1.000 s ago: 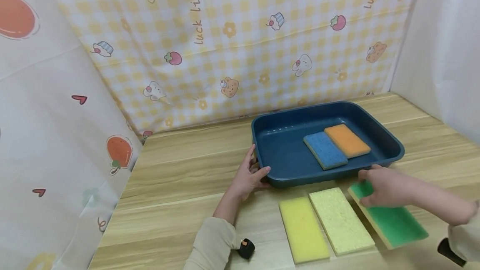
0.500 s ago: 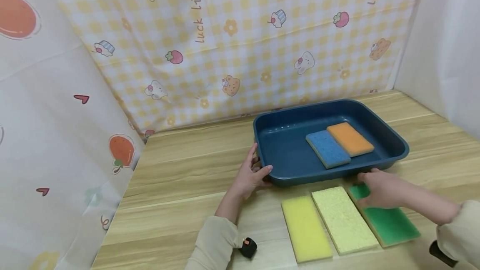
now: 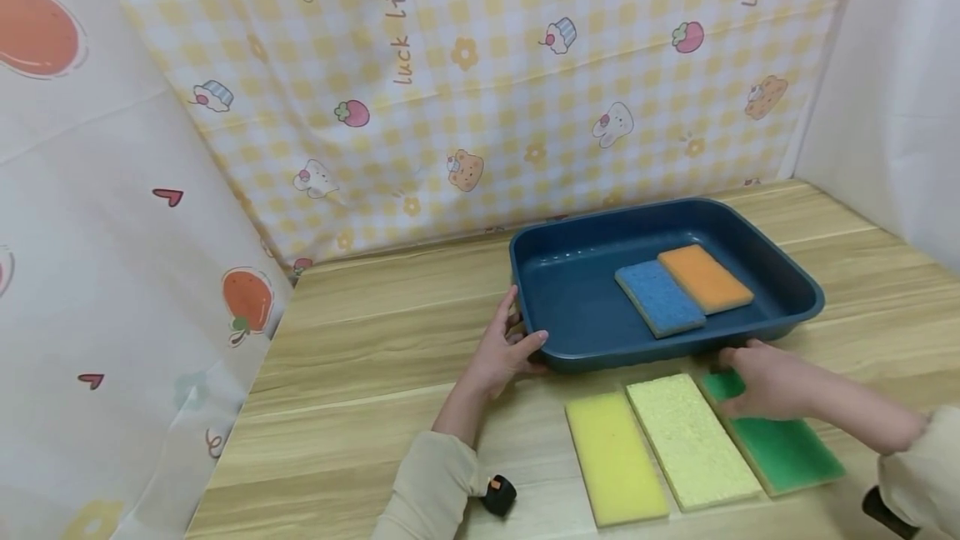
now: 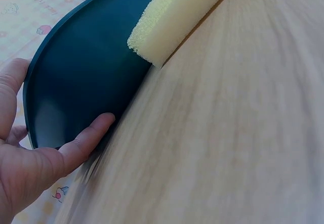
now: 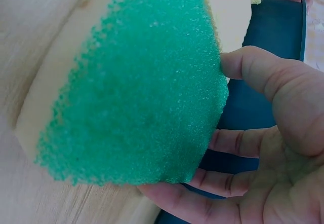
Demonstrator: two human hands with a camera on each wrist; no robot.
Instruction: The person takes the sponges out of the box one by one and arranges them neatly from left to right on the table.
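A dark blue rectangular pan (image 3: 585, 307) holds a blue sponge (image 3: 660, 298) and an orange sponge (image 3: 707, 277) side by side. My left hand (image 3: 501, 355) rests against its near left corner, thumb on the front wall and fairly straight fingers along the left side. In front of the pan lie a yellow sponge (image 3: 617, 461) and a pale yellow, rough-faced sponge (image 3: 693, 444). To their right is a green-topped sponge (image 3: 787, 448); my right hand (image 3: 772, 382) holds its far end. In the right wrist view, the thumb (image 5: 253, 67) touches one edge and fingertips meet another.
Everything stands on a wood-grain table (image 3: 360, 407). A checked, patterned cloth (image 3: 450, 90) hangs behind the pan, and white sheets hang on the left and right sides. A black device (image 3: 498, 496) is at my left sleeve.
The green sponge's near end has come down and to the left, lining up beside the pale yellow one, with my right hand still on it. My left hand stays at the pan's corner.
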